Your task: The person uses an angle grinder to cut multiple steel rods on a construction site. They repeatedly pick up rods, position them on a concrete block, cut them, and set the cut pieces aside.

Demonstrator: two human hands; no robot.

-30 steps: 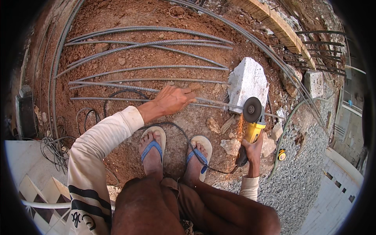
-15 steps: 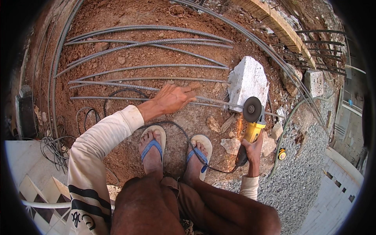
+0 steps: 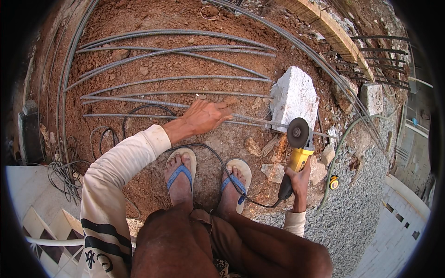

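My left hand [image 3: 204,118] is closed on a steel bar [image 3: 252,119] that runs rightward to the white concrete block [image 3: 291,97]. My right hand [image 3: 295,180] grips a yellow and black angle grinder [image 3: 300,160]. Its dark disc [image 3: 297,133] is on the bar just below the block, and orange sparks fall beneath it. The grinder's black cord [image 3: 215,155] loops across my sandalled feet [image 3: 180,183]. A yellow tape measure [image 3: 333,182] lies right of my right hand.
More steel bars [image 3: 185,78] lie on red soil [image 3: 134,65], with longer bars along both sides. A wooden beam [image 3: 324,25] and bar ends are at upper right. Gravel [image 3: 357,204] lies at right, tangled wires [image 3: 69,185] and a pale tiled surface [image 3: 46,217] at left.
The grinder's disc has shifted very slightly down and left over the last half second, and the spray of sparks looks fainter. My left hand has stayed in place.
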